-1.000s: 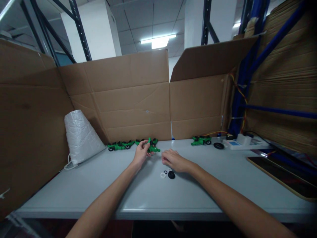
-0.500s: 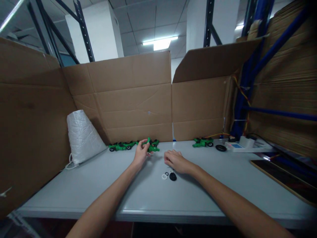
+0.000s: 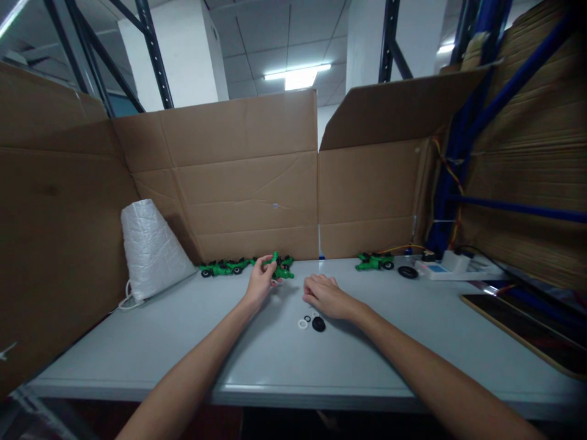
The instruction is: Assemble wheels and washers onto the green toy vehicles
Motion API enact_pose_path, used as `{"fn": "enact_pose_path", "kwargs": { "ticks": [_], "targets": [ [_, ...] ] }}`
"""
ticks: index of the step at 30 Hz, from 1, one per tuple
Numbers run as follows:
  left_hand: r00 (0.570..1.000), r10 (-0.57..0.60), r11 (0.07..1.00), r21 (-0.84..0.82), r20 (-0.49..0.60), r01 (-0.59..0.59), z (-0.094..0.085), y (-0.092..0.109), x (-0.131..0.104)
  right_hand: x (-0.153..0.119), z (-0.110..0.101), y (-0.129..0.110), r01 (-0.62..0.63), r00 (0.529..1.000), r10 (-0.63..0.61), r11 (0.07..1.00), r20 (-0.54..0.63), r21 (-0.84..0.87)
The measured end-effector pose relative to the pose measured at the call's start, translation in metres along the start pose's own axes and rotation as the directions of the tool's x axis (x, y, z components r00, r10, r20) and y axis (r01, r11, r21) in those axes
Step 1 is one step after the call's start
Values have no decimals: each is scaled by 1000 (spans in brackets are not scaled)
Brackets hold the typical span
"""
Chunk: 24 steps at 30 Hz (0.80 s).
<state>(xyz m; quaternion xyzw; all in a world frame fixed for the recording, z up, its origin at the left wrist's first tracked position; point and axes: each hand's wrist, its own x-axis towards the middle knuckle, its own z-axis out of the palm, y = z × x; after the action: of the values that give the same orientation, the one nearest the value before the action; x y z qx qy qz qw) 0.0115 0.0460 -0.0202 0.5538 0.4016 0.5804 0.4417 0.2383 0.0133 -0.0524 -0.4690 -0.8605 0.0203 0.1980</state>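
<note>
Here, above the worktop, a green part is pinched in the left hand, whatever the curled right hand may hold is hidden, and the white bag's contents are concealed.

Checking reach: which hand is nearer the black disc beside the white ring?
Right. The right hand is just beyond the black disc; the left hand, holding a green part, is farther off, leftward.

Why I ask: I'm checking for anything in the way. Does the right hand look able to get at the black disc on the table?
Probably yes: the right hand is close by, and nothing visibly covers or blocks the black disc. Whether the hand's curled fingers hold something, I cannot tell.
</note>
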Motion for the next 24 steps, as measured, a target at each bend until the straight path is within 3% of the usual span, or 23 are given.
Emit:
{"fn": "enact_pose_path", "kwargs": {
  "ticks": [9, 18, 24],
  "targets": [
    [1000, 8, 1000, 30, 14, -9, 1, -1, 0, 1, 5, 3, 17, 1000, -16, 999, 19, -30],
    [1000, 0, 999, 42, 30, -1, 1, 0, -2, -1, -5, -1, -33, 999, 33, 999, 9, 1],
    [1000, 2, 999, 41, 16, -3, 2, 0, -2, -3, -12, -1, -2, 999, 0, 999, 49, 53]
  ]
}}
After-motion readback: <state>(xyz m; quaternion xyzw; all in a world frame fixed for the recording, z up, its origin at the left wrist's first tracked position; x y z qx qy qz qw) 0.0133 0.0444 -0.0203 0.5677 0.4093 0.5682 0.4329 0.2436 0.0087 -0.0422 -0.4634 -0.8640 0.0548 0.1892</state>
